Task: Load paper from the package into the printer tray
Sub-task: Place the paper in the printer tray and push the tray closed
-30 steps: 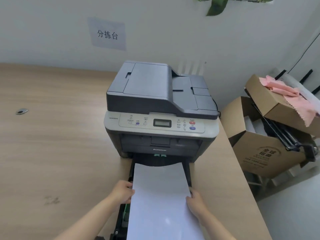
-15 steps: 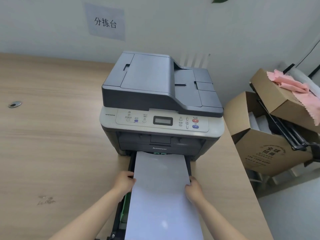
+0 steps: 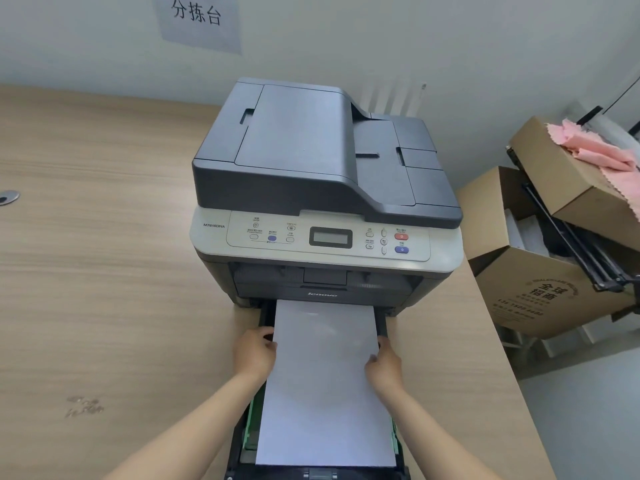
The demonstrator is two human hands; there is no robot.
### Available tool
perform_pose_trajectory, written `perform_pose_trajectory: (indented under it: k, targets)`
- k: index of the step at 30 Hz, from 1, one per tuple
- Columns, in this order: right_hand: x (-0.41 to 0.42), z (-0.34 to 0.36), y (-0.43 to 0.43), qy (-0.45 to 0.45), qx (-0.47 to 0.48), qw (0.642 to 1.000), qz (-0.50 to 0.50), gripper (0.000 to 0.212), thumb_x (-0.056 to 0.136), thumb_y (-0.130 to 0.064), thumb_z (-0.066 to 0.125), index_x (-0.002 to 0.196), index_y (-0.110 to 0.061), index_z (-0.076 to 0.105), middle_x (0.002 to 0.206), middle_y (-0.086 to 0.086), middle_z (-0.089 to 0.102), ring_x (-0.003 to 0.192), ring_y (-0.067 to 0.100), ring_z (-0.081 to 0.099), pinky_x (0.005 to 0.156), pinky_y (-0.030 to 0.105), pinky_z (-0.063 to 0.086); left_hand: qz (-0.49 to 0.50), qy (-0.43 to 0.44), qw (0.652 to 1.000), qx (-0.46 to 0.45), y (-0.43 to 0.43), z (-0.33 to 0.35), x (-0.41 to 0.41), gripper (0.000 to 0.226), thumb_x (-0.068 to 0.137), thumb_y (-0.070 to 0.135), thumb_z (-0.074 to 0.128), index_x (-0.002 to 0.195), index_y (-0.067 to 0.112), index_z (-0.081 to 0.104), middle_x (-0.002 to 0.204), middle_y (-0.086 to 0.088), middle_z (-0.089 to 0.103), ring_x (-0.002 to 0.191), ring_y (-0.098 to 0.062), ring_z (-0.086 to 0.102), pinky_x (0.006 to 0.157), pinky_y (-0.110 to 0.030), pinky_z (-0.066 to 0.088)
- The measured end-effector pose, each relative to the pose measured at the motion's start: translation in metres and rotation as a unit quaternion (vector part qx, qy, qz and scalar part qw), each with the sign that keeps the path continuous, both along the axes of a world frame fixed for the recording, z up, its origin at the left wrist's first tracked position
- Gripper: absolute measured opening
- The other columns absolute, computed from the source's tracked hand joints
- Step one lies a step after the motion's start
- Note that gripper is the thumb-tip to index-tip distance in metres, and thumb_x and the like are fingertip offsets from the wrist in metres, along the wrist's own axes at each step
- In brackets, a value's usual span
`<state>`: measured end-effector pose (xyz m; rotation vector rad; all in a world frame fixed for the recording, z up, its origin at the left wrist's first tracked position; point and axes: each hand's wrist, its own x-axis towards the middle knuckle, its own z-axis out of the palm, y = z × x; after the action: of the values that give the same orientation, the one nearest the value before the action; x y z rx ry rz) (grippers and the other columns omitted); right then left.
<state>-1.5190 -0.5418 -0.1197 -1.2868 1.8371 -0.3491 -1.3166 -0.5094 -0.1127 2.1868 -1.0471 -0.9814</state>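
Note:
A grey printer (image 3: 325, 188) stands on the wooden table (image 3: 104, 271) against the wall. Its black paper tray (image 3: 242, 448) is pulled out toward me from the bottom slot. A white paper stack (image 3: 325, 386) lies in the tray, its far end at the printer's slot. My left hand (image 3: 254, 353) grips the stack's left edge and my right hand (image 3: 384, 365) grips its right edge, both about a third of the way down the sheet. No paper package is in view.
Open cardboard boxes (image 3: 540, 289) stand right of the table, one (image 3: 568, 174) holding pink cloth (image 3: 595, 150), with black rods between them. A small metal disc (image 3: 8, 196) sits at the table's left edge. A paper sign (image 3: 197, 19) hangs on the wall.
The paper stack has slid forward in the tray toward the printer slot, my hands moving with it along its edges. The camera has tilted further down.

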Motion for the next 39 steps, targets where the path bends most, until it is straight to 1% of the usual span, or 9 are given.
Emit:
perform_pose_trajectory:
  k: [6,10,15,18,21,26,30,34,39]
  targets:
    - [0.004,-0.008,-0.005,0.086,0.033,0.994,0.064,0.041,0.088,0.009,0.035,0.128,0.003,0.038,0.126,0.02,0.055,0.112,0.033,0.056,0.08,0.026,0.045,-0.025,-0.034,0.999,0.016,0.002,-0.008,0.005,0.031,0.088,0.003,0.048,0.116,0.006,0.061,0.106,-0.016,0.07,0.083,-0.024,0.06,0.069,-0.025,0.044]
    - [0.005,-0.007,-0.013,0.25,0.079,0.944,0.201,0.054,0.091,0.001,0.042,0.139,0.003,0.02,0.138,0.018,0.046,0.123,0.027,0.05,0.095,0.027,0.045,-0.124,-0.111,0.985,0.042,0.003,-0.017,0.011,0.026,0.09,0.009,0.047,0.114,0.007,0.057,0.103,-0.011,0.069,0.08,-0.02,0.057,0.056,-0.023,0.041]
    - [0.004,-0.008,-0.009,0.338,0.038,0.902,0.266,0.066,0.086,0.005,0.05,0.142,0.003,0.013,0.139,0.015,0.044,0.124,0.026,0.048,0.097,0.03,0.045,-0.214,-0.189,0.953,0.103,0.001,-0.025,0.009,0.023,0.088,-0.001,0.043,0.109,0.007,0.05,0.085,-0.001,0.055,0.08,-0.016,0.055,0.077,-0.033,0.053]
    - [0.004,-0.011,0.001,0.34,-0.01,0.905,0.255,0.074,0.083,0.009,0.051,0.143,0.002,0.009,0.138,0.015,0.039,0.122,0.026,0.046,0.092,0.029,0.048,-0.242,-0.229,0.936,0.117,0.005,-0.028,0.004,0.057,0.088,-0.004,0.044,0.14,0.0,0.023,0.11,-0.01,0.061,0.095,-0.022,0.062,0.079,-0.032,0.055]
    - [0.002,-0.012,0.007,0.351,-0.034,0.901,0.251,0.081,0.079,0.012,0.052,0.144,-0.001,0.006,0.136,0.016,0.034,0.116,0.025,0.047,0.083,0.029,0.051,-0.278,-0.254,0.917,0.135,0.016,-0.024,-0.005,0.075,0.086,-0.007,0.045,0.146,0.001,0.0,0.143,-0.018,0.038,0.114,-0.027,0.055,0.087,-0.031,0.05]
    - [-0.004,-0.011,0.01,0.341,-0.026,0.88,0.329,0.047,0.078,0.012,0.049,0.121,-0.005,0.042,0.131,0.013,0.04,0.12,0.027,0.041,0.082,0.031,0.049,-0.307,-0.27,0.904,0.122,0.03,-0.018,-0.014,0.082,0.08,-0.018,0.047,0.146,0.005,0.004,0.158,-0.014,-0.005,0.135,-0.028,0.034,0.095,-0.03,0.049]
    - [-0.016,-0.014,0.011,0.267,-0.064,0.895,0.352,0.044,0.082,0.009,0.04,0.122,-0.006,0.05,0.127,0.012,0.049,0.118,0.028,0.044,0.087,0.033,0.046,-0.293,-0.19,0.933,0.087,0.04,-0.016,-0.001,0.056,0.089,-0.007,0.04,0.142,0.004,0.026,0.158,-0.011,0.004,0.142,-0.026,0.023,0.107,-0.038,0.04]
    - [-0.034,-0.004,0.02,0.153,-0.135,0.944,0.259,0.035,0.086,0.006,0.043,0.117,-0.001,0.058,0.116,0.015,0.056,0.106,0.029,0.055,0.079,0.026,0.045,-0.238,-0.123,0.964,0.001,0.058,-0.013,0.011,0.051,0.088,-0.004,0.048,0.137,0.005,0.039,0.153,-0.014,0.025,0.139,-0.022,0.031,0.109,-0.019,0.024]
    - [-0.057,0.008,0.039,0.127,-0.092,0.967,0.199,0.02,0.088,-0.003,0.049,0.101,0.0,0.064,0.091,0.011,0.055,0.078,0.02,0.05,0.069,0.022,0.039,-0.13,-0.061,0.99,-0.007,0.079,-0.001,0.024,0.045,0.081,0.005,0.065,0.125,0.005,0.055,0.117,-0.014,0.066,0.1,-0.023,0.062,0.095,-0.028,0.046]
